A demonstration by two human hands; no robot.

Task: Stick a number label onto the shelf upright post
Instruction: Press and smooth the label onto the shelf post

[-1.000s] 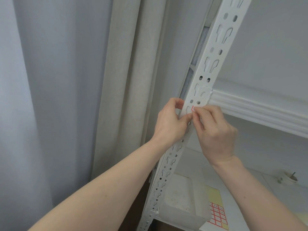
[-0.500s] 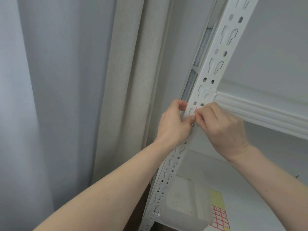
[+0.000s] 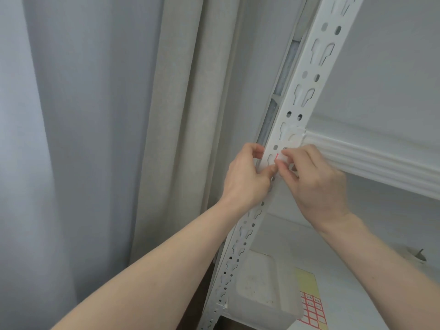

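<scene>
Presently, two bare hands meet at the white slotted post, just below the joint where the shelf beam meets it. Left hand: forearm raised from lower left, fingers curled round the post's left edge, thumb pressed on the front face. Right hand: forearm raised from lower right, wrist bent, fingertips pinched narrowly on the label, which lies against the post's front face between the two thumbs. Label: one, small, white with a red border; only its left part shows and any number on it is too hidden to read.

Lower shelf: one translucent tub, standing beside the post; one label sheet, yellow backing with a grid of red-bordered stickers, its printing too small to read. One small round object at far right, unclear.

Curtains: grey and beige folds hang left of the post.
</scene>
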